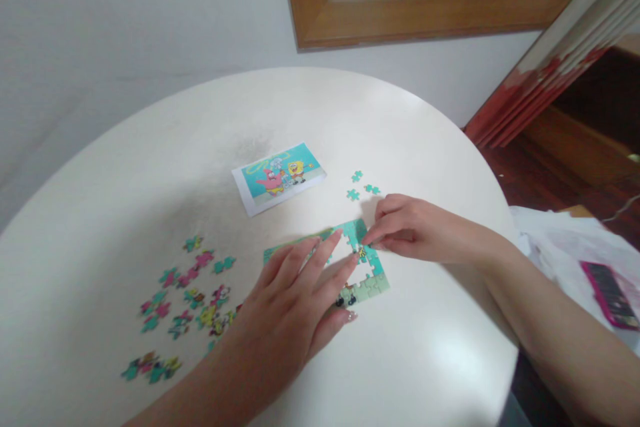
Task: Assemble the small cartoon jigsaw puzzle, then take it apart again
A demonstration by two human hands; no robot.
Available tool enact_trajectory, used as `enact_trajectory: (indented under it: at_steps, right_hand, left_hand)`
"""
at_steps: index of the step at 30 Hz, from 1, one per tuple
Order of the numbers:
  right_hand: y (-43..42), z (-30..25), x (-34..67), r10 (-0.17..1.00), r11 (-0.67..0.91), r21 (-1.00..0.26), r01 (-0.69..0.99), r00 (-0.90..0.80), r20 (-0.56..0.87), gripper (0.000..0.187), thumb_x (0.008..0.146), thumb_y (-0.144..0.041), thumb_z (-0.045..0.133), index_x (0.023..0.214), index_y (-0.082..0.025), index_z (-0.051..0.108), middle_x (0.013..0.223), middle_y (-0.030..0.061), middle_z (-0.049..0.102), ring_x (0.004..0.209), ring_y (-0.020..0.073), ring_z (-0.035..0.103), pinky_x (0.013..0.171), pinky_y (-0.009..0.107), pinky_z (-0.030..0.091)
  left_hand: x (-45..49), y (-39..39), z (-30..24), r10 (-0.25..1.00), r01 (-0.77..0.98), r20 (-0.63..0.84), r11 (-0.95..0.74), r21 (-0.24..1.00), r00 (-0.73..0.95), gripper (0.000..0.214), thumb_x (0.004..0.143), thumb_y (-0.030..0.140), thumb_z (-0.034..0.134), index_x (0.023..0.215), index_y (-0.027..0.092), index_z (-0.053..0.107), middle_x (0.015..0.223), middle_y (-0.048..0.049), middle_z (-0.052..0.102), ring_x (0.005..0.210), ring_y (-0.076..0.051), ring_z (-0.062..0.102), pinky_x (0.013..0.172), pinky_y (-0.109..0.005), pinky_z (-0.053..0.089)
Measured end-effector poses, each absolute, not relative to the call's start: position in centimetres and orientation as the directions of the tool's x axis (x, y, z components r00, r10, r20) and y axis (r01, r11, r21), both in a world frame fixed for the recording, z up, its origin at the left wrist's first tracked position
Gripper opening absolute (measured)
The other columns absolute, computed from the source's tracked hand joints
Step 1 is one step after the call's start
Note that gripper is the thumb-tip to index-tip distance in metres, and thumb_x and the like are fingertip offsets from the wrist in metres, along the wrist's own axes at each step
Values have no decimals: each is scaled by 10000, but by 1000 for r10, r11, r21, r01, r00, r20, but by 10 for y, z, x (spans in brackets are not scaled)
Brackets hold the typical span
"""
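A partly assembled jigsaw puzzle (376, 283) lies on the table, its teal and pale green border joined around a gap in the middle. My left hand (300, 287) rests flat over its left and middle part with the fingers spread, hiding much of it. At the puzzle's right side my right hand (400, 228) has its fingers pinched together on a puzzle piece, mostly covered by the fingertips. Just left of those fingertips a small yellow-patterned piece (361, 252) shows at the inner edge of the border.
Several loose pieces (193, 297) lie scattered to the left, and three teal pieces (371, 189) sit beyond my right hand. A printed cartoon picture (280, 177) lies behind the puzzle on the round white table (200, 127). Right of the table, a pink-edged phone (610, 293) rests on white plastic.
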State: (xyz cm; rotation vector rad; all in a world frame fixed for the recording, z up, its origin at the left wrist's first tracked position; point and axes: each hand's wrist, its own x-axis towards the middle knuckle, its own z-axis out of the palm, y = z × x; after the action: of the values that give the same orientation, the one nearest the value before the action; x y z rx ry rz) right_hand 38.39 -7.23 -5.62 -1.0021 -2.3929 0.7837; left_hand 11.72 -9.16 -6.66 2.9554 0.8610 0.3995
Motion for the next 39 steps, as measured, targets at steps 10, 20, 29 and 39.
enact_trajectory:
  at_steps: [10,20,29,39]
  right_hand:
    - [-72,-57,384,747,576,-641,507,-645,161,198,899,-177,555,991,-188,731,827,48,608,770,129,576,761,264,478]
    - [-76,-52,380,739,572,-644,508,-660,137,175,879,-183,600,1014,-190,711,865,56,604,825,150,575,782,276,463]
    - [-78,-55,371,767,570,-600,562,-626,142,149,874,-287,627,945,-164,674,887,64,600,836,165,560,780,299,453]
    - [-79,-59,369,778,552,-605,574,-616,126,104,835,-213,649,929,-168,645,883,53,575,812,156,546,756,286,447]
  left_hand:
    - [110,-90,-64,511,503,241,-859,99,825,454,924,426,531,1330,226,557,1472,-90,454,1302,-299,431,1071,-465,353]
    - [106,-90,-65,529,514,240,-848,125,814,438,935,420,519,1325,225,558,1440,-82,482,1285,-293,433,1066,-460,345]
    - [108,-89,-63,538,525,220,-843,121,814,436,934,442,516,1310,228,575,1406,-93,518,1251,-285,464,1036,-458,386]
    - [109,-91,-62,551,536,195,-834,129,811,440,934,453,511,1308,230,578,1372,-92,552,1238,-276,478,1025,-452,407]
